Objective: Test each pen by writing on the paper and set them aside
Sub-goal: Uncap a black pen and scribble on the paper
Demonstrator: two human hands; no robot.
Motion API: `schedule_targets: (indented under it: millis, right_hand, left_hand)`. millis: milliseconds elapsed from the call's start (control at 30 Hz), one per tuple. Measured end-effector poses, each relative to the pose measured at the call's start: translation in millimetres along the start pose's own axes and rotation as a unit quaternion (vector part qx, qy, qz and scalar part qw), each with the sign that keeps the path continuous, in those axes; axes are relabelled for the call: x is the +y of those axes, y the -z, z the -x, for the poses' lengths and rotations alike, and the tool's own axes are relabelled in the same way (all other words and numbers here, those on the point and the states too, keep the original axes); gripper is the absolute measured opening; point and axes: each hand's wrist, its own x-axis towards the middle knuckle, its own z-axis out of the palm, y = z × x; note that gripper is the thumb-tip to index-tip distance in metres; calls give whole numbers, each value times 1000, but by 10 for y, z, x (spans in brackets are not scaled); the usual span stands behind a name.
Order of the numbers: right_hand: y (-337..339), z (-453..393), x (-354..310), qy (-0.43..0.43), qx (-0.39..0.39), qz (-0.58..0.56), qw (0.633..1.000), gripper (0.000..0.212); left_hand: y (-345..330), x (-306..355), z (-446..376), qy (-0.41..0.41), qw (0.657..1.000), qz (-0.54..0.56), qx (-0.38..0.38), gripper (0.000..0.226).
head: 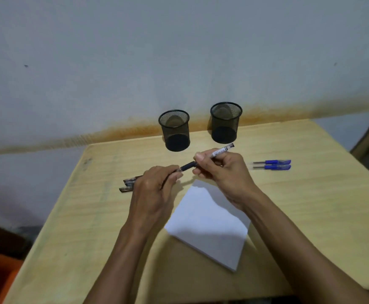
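From the head view, the right hand (221, 170) pinched the barrel of a black pen (203, 160) above the surface (310, 205) while the left hand (157, 185) pinched its tip end, probably its cap, apparently readying it for the paper (210, 224) just below, with two blue pens (272, 165) lying well apart at right.

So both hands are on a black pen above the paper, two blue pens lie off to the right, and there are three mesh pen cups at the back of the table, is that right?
Not quite: the head view shows two mesh pen cups, not three. The rest holds: the left hand and right hand hold a black pen above the paper, and two blue pens lie to the right.
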Motion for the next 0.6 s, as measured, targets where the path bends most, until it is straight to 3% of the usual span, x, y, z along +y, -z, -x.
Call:
schedule_targets:
  millis: [67,167,267,400,500,600]
  right_hand:
    - [104,-35,-42,11,8,-9,1000,10]
    - [447,-132,-170,24,76,-67,995,11]
    - [613,-146,-192,25,72,-64,995,18]
    - [471,-84,11,-12,43,-57,997,16]
    - [379,-25,83,-34,49,-44,997,17]
    - [284,52,103,-49,43,-25,998,18]
  left_hand:
    - [94,-25,100,26,1000,-5,15,17]
    - [396,-250,273,148,986,-20,72,15]
    - [637,-508,442,241,966,-51,76,11]
    - [666,-647,496,244,963,-96,55,16]
    - [623,-795,534,201,970,-138,3,19]
    - [551,-909,619,194,967,-165,-2,11]
